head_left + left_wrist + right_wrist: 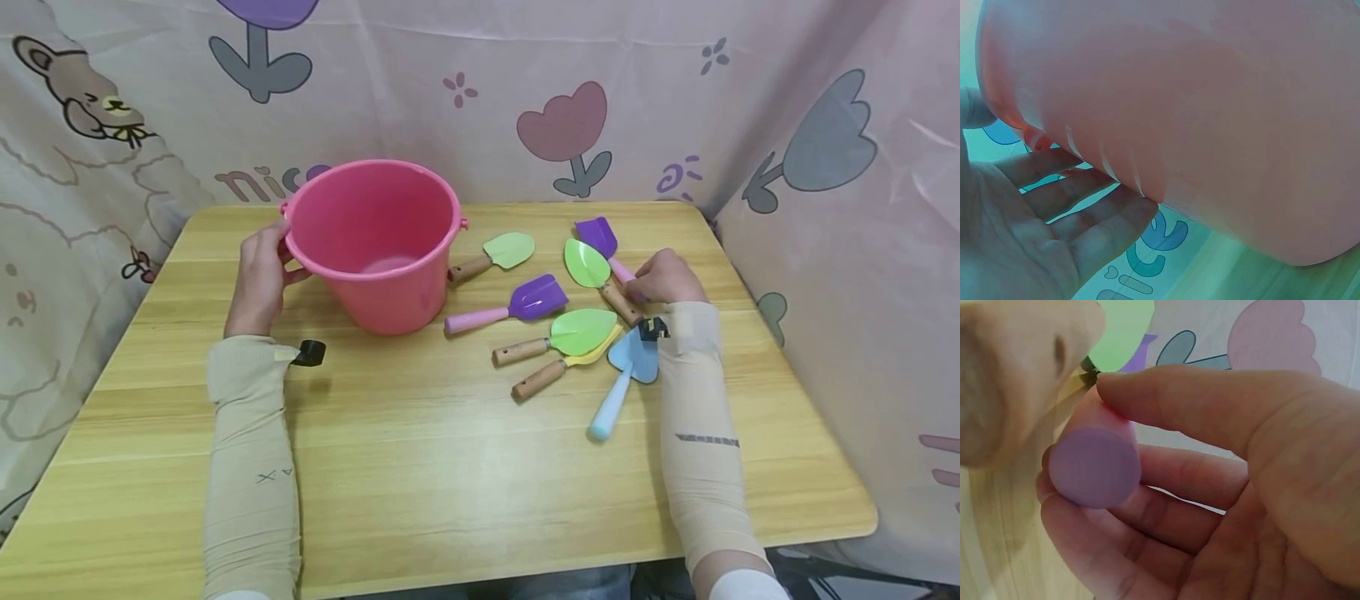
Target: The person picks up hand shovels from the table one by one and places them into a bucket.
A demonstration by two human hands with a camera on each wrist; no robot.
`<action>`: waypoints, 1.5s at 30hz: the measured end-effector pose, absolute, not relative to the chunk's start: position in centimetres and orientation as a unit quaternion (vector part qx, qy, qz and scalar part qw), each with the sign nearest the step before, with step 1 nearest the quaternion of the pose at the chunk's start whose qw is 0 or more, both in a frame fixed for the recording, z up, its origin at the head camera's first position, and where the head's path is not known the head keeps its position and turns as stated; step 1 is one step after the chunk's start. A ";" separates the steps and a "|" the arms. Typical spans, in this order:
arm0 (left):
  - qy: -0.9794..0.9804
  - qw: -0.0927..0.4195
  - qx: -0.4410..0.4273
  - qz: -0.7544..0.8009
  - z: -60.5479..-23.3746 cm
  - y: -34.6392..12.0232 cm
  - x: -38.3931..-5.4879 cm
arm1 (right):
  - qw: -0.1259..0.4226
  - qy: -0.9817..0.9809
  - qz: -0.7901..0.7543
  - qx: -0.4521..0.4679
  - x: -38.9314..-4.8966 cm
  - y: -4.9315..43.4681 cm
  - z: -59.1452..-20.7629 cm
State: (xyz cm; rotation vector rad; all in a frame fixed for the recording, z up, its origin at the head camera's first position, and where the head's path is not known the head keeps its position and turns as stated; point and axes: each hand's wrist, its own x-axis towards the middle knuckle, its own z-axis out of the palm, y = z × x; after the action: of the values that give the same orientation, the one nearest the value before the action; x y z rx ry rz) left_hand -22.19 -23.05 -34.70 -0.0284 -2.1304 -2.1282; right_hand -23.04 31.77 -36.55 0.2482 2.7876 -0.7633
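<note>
My left hand (pixel 260 279) is at the left side of a pink bucket (pixel 390 292). In the left wrist view its thumb lies by the rim and its fingers rest along the bucket's outer wall (pixel 1210 125). At the right of the table, my right hand (pixel 667 277) grips the pink handle (pixel 1100 462) of a purple toy shovel (pixel 597 236), thumb on top and fingers curled beneath. Close beside that handle lies a green trowel (pixel 587 263), its wooden handle looming large in the right wrist view. A light blue trowel (pixel 633 358) is just below the right hand.
Between bucket and right hand lie a pale green trowel (pixel 510 249), another purple shovel (pixel 536 298), a green trowel (pixel 581 332) and a yellow tool (pixel 596 350) partly under it. A printed curtain (pixel 420 108) hangs behind the wooden table (pixel 435 483).
</note>
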 end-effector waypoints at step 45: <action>-0.715 0.063 -0.011 -0.696 -34.9 -23.2 -22.2 | 0.023 0.844 -0.499 0.198 -22.8 32.9 -34.9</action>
State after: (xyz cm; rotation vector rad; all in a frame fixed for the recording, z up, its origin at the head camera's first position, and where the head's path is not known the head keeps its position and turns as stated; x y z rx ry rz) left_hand -22.20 -23.17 -34.86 -0.0331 -2.1603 -2.1050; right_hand -22.82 32.89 -34.91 0.6129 2.6114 -1.5433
